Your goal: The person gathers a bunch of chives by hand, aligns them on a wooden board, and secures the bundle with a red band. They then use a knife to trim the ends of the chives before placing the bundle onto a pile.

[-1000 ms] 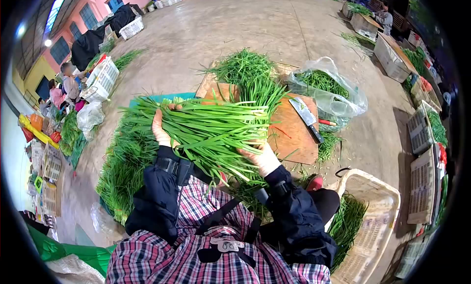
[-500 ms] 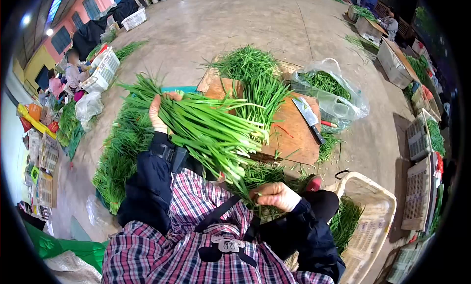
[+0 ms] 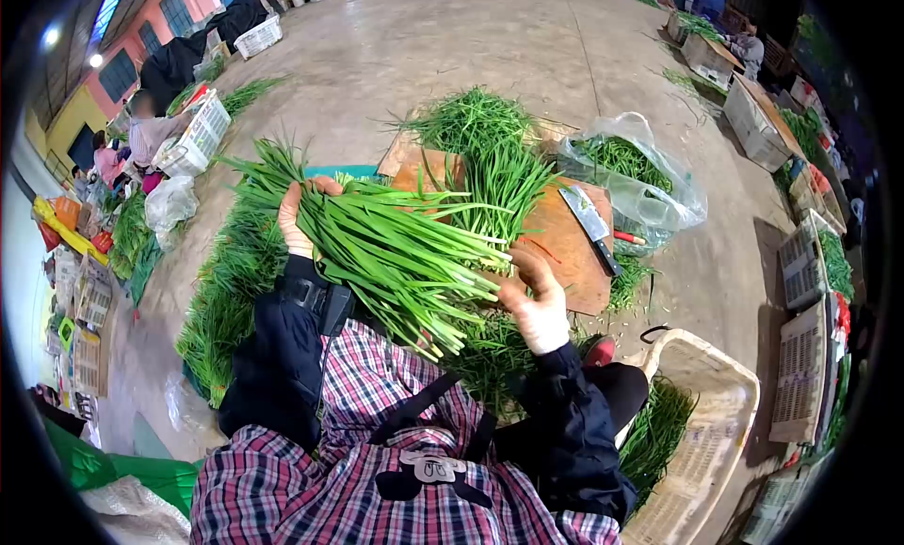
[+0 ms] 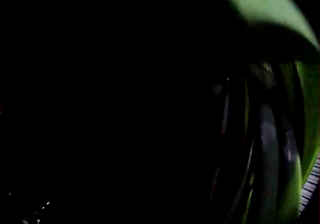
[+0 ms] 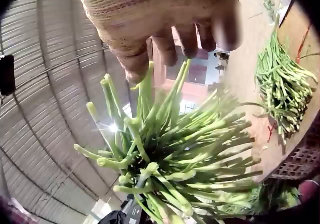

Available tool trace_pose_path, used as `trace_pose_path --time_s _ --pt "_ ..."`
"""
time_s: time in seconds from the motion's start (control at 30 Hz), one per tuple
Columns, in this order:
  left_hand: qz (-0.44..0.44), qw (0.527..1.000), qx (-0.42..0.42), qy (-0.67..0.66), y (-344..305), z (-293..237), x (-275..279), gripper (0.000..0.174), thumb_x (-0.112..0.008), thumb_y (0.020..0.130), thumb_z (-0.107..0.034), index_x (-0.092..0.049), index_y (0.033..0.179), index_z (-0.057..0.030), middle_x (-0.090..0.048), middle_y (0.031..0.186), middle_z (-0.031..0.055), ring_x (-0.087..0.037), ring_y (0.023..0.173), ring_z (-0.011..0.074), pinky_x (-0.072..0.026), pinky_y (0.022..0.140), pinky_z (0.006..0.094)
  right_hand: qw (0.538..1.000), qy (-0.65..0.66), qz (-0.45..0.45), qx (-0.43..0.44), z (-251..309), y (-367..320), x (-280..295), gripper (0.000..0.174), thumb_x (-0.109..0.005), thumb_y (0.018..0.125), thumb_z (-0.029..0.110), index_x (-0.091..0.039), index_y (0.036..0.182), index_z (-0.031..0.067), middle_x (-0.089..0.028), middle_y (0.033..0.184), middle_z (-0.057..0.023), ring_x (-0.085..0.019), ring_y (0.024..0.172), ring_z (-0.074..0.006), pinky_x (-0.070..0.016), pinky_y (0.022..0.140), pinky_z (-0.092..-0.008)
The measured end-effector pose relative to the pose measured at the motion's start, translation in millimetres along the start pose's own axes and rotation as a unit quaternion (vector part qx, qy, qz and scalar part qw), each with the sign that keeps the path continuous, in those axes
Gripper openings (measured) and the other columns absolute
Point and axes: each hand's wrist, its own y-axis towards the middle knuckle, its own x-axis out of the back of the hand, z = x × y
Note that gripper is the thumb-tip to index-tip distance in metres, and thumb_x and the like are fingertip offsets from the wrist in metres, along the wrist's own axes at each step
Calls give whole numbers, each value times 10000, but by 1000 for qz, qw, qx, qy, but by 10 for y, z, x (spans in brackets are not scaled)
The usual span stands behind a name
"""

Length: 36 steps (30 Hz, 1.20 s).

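A large bunch of long green stalks (image 3: pixel 395 248) lies across the left hand (image 3: pixel 298 220), whose thumb and fingers grip its leafy end. The pale cut ends point right, towards the right hand (image 3: pixel 539 305). That hand has its fingers bent and spread, at the tips of the stalks. In the right wrist view the fingers (image 5: pixel 175 44) hang above the cut ends (image 5: pixel 150 176), the thumb touching or very near one stalk. The left wrist view is mostly dark, with green blades (image 4: pixel 280 9) along its right side.
A knife (image 3: pixel 589 220) lies on a wooden board (image 3: pixel 565 272), beside more stalks (image 3: pixel 499 183). Right of it are a clear bag of greens (image 3: pixel 683 192) and a pale crate (image 3: pixel 725 385). A green heap (image 3: pixel 226 291) lies left. People sit beyond, at far left and far right.
The right hand left the stalk ends, dropped towards the lap, then rose back to them with its fingers spread wider. The left hand kept its grip while the bunch tilted down to the right.
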Motion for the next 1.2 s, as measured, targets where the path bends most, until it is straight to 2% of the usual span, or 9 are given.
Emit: trace_pose_path --time_s 0.3,0.43,0.6,0.77,0.83,0.9,0.97,1.07,1.2 --pt "-29 999 5 -17 -100 -2 26 365 -565 878 -361 -606 861 1 -631 853 147 -596 794 270 -482 850 498 996 65 5 61 -70 132 -262 417 -756 714 126 -635 1109 67 -345 1429 -119 -364 1301 -255 -354 1032 -386" --pt "-43 999 7 -29 -138 13 53 383 -569 873 -375 -601 869 7 -630 851 148 -591 798 271 -476 860 499 982 186 -34 16 -81 185 -422 300 -747 721 75 -671 1006 19 -300 1461 -104 -345 1315 -234 -452 935 -328" --pt "-65 997 15 -24 -257 75 92 438 -557 870 -403 -593 884 34 -630 852 149 -587 810 282 -458 896 479 966 240 -89 41 -211 185 -553 196 -682 816 102 -671 980 -5 -309 1467 -81 -535 1069 -137 -465 852 -277" --pt "-103 994 20 -23 -376 151 229 448 -543 873 -410 -586 881 36 -621 852 139 -587 828 294 -453 904 473 951 268 -144 61 -539 229 -455 280 -668 846 195 -641 1032 -14 -496 1335 -129 -538 1070 -138 -415 886 -245" --pt "-126 992 21 -18 -397 152 203 450 -539 873 -411 -583 879 36 -617 852 135 -588 836 296 -452 908 472 921 306 -240 -30 -439 206 -328 333 -684 833 231 -628 1067 1 -555 1263 -141 -557 985 -133 -421 863 -252" --pt "-118 993 8 -2 -384 96 207 450 -537 872 -416 -580 878 32 -611 847 129 -589 847 291 -446 918 472 903 375 -208 -28 -471 96 -59 373 -693 817 238 -616 1096 2 -599 1192 -133 -576 1001 -184 -430 901 -308" --pt "-130 991 7 -13 -355 35 248 445 -536 872 -416 -580 877 28 -610 845 126 -588 844 288 -443 920 473 961 238 -116 -84 -829 -125 421 313 -647 798 138 -629 1092 34 -579 1220 -143 -540 1130 -238 -393 979 -330" --pt "-147 989 -1 -9 -303 -3 251 434 -536 871 -412 -583 880 20 -609 842 123 -583 822 279 -446 914 481 977 -215 4 1 -391 -365 494 431 -547 683 18 -639 1100 74 -478 1332 -166 -418 1267 -281 -321 1043 -366" --pt "-103 995 12 -11 -263 43 169 412 -523 882 -385 -590 887 22 -620 847 132 -583 823 275 -445 906 491 996 42 30 -70 44 -359 78 388 -711 767 217 -632 1102 40 -417 1386 -153 -349 1310 -255 -251 1074 -378"
